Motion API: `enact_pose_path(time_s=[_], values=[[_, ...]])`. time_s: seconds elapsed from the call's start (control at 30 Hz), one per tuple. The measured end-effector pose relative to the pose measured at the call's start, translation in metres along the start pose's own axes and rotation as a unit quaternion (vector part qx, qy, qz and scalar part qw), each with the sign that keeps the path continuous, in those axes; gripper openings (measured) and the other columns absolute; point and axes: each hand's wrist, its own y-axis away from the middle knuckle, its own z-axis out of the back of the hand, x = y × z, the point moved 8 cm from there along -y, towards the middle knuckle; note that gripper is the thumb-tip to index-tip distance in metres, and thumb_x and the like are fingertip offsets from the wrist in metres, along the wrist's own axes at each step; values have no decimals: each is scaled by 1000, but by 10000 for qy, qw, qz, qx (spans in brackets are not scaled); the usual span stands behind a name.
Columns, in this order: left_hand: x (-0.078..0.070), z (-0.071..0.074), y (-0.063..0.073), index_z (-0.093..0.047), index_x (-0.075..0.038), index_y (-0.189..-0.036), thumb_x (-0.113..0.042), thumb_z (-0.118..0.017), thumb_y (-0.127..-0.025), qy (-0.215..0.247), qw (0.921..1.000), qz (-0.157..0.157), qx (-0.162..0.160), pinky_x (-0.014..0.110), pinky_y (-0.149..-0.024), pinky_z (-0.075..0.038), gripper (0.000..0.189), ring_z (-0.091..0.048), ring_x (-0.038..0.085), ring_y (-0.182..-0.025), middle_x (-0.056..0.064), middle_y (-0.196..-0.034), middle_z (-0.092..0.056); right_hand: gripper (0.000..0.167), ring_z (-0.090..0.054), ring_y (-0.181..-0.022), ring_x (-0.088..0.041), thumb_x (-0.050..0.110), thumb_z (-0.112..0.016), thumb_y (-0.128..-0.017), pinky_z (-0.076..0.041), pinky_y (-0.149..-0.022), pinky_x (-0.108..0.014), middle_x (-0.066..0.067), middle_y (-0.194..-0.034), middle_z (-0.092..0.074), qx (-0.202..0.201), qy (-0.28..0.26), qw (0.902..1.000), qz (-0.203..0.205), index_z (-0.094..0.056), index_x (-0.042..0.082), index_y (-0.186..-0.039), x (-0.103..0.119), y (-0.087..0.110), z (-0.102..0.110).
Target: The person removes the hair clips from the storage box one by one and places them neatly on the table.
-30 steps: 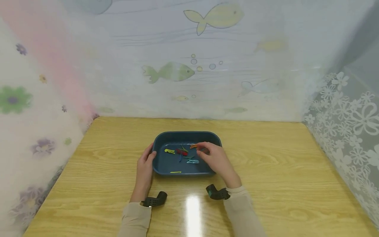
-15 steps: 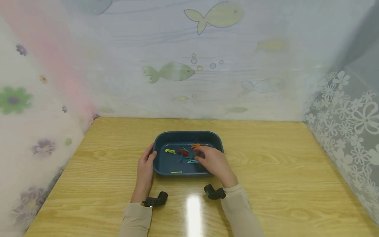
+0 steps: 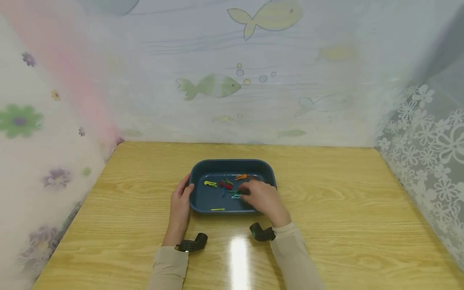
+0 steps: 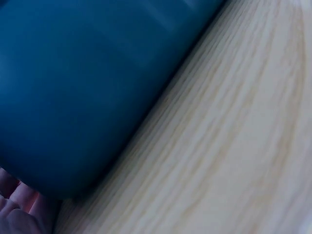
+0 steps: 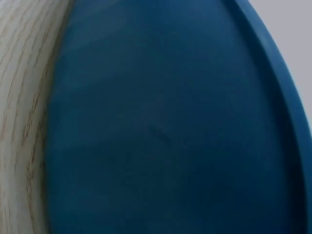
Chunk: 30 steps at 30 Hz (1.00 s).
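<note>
A dark blue plastic basin [image 3: 206, 207] stands on the table with several small coloured clothespins in it. My left hand [image 3: 180, 203] grips its left side, thumb over the rim and fingers along the outer wall. Inside, toward the right, my right hand [image 3: 264, 199] reaches down with bent fingers. Thumb and fingertips are right at a light blue clothespin [image 3: 236, 196] and hide part of it; whether they pinch it I cannot tell. Close by lie a red clothespin [image 3: 225, 185] and an orange clothespin [image 3: 241, 177]. The wrist views show mostly the basin's outer wall [image 4: 97, 87].
A yellow clothespin [image 3: 210, 183] lies at the basin's left, and a thin yellow piece [image 3: 218, 209] by its near wall. Wood-grained table [image 3: 326, 201] surrounds the basin. Behind rises a pale wall covering [image 3: 203, 48] printed with fish.
My right hand has moved left and toward me inside the basin, from beside the orange clothespin to the light blue one. The left hand keeps its grip on the basin.
</note>
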Motion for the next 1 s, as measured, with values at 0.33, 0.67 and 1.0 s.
enact_pose_path(time_s=[0.33, 0.67, 1.0], values=[[1, 0, -2, -47, -20, -130, -24, -46, -93, -52, 10000, -1, 7, 29, -102, -26, 37, -33, 7, -124, -6, -132, -43, 14, -57, -78, -11, 30, -65, -80, -42, -54, -26, 10, -96, -59, 220, 300, 9993, -47, -69, 30, -94, 1, 1, -1], [0, -3, -2, -47, -17, -130, -23, -46, -93, 82, 10000, 8, 47, 28, -102, -27, 38, -33, 7, -123, -5, -132, -43, 7, -56, -74, -8, 30, -68, -76, -45, -60, -30, 15, -83, -59, 369, 294, 9984, -320, -66, 29, -83, -4, 0, -2], [2, 0, 0, -46, -18, -130, -23, -46, -93, -46, 10000, 28, 50, 30, -102, -27, 38, -33, 8, -124, -5, -133, -43, 10, -47, -61, -5, 29, -69, -75, -40, -52, -27, 14, -73, -51, 168, 202, 9992, -284, -60, 28, -71, -3, 1, -4]])
